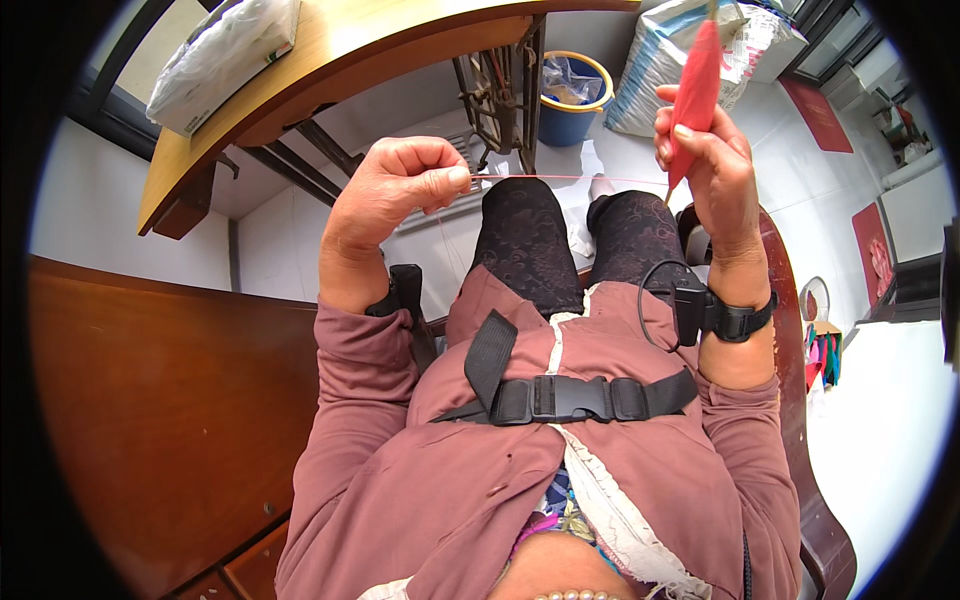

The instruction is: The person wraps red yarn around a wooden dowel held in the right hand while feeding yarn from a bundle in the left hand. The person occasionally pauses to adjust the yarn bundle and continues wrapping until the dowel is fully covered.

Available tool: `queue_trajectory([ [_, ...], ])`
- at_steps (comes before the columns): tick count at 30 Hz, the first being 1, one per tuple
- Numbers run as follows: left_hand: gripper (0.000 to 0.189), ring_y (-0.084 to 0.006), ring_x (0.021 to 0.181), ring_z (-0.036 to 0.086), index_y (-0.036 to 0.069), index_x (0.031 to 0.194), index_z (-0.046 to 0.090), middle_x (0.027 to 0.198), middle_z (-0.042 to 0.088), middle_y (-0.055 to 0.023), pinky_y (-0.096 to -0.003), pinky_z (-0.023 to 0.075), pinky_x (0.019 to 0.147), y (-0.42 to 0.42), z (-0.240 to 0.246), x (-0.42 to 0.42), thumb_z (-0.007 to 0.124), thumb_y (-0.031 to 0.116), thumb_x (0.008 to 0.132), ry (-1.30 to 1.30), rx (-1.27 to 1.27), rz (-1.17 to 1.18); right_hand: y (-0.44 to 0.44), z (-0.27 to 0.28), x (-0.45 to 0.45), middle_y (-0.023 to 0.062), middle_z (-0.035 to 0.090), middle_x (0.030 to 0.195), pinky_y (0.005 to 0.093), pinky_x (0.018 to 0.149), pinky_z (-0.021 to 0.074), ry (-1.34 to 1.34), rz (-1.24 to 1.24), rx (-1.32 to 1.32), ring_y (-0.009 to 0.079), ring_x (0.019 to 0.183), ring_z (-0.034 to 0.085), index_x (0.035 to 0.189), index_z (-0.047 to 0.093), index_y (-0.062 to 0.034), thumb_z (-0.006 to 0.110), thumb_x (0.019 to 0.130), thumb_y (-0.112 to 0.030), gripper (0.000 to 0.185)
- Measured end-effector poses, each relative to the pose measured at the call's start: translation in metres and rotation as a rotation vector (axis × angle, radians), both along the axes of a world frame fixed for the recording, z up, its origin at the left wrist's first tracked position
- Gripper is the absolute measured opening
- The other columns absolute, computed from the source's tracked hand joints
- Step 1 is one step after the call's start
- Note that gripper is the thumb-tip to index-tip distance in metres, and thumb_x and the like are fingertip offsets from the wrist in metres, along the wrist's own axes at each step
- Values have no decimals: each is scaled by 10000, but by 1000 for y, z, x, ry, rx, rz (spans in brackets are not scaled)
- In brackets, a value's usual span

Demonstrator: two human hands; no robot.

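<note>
My right hand [709,154] is raised and closed around a spindle wound with red thread [696,97], held nearly upright, its thin pointed tip showing below the fingers. A strand of red thread [570,177] runs taut and roughly level from the spindle's lower end across to my left hand [420,180]. There the thumb and bent index finger pinch the strand. Loose fine threads hang beneath my left hand, and some tangled red thread lies on the dark patterned trousers [637,232] over my knee.
A wooden table [337,45] with a plastic-wrapped tissue pack [225,67] stands ahead on the left, over a metal treadle frame [499,105]. Beyond are a blue bucket [566,120] with a yellow rim and woven sacks [652,67]. A wooden cabinet [180,390] is at the left.
</note>
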State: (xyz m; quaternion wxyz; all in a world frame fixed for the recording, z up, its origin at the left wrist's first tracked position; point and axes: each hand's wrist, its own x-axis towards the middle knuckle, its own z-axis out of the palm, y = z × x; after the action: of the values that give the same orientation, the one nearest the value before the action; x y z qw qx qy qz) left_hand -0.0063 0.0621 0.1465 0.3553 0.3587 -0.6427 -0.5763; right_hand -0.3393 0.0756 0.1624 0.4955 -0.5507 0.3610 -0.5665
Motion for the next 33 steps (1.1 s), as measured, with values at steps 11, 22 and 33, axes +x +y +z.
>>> queue_trajectory([
  [11, 188, -40, 615, 476, 1, 853, 669, 696, 581, 26, -202, 371, 553, 0, 3, 7, 676, 185, 892, 77, -14, 48, -9, -27, 9, 117, 647, 936, 350, 787, 479, 829, -201, -388, 263, 850, 606, 1050, 655, -8, 479, 706, 76, 396],
  [22, 195, -25, 627, 468, 19, 878, 682, 701, 590, 36, -194, 365, 539, -1, -6, -17, 703, 213, 884, -71, 82, -88, -15, -3, -16, 234, 554, 1080, 647, 1171, 171, -956, 158, 60, 413, 1228, 488, 1042, 498, 81, 478, 701, 173, 353],
  [33, 188, -40, 614, 470, 23, 851, 677, 695, 578, 42, -210, 363, 541, -1, -1, 0, 700, 207, 883, 49, 1, 6, 5, 4, 7, 78, 597, 926, 248, 718, 410, 471, -169, -41, 123, 780, 502, 1233, 561, 60, 488, 783, -142, 499],
])
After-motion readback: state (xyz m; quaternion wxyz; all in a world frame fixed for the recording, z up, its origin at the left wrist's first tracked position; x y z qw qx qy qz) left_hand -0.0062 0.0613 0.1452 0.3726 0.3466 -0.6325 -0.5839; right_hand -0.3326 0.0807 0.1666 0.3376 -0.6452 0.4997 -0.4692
